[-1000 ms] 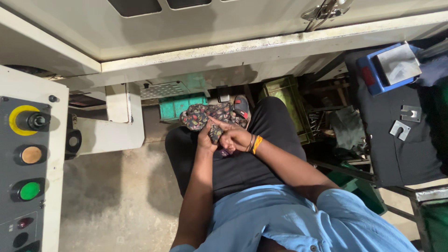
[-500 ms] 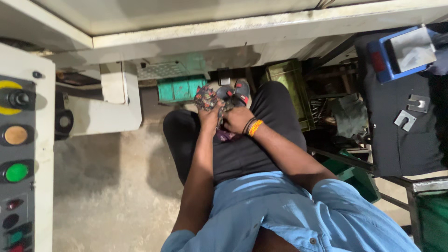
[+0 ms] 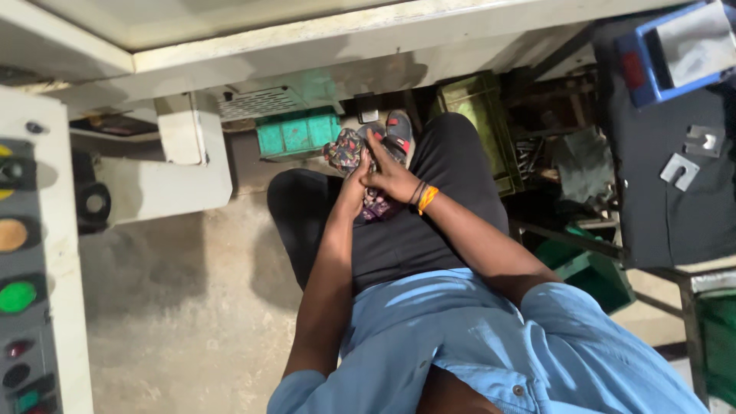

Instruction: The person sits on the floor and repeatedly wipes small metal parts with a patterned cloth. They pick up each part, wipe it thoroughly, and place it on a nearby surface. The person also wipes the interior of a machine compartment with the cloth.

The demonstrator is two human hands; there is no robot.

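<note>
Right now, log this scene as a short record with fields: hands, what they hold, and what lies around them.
left hand: on the patterned cloth, gripping it
right hand: pressed against the same cloth, fingers closed over it
wrist: orange band on the right wrist
cloth: multicoloured, bunched between both hands, above the black trousers
clothing: light blue shirt
below hands: a shoe near a foot pedal
left side: control panel with a green button and an amber button
floor: green crate under the machine
</note>
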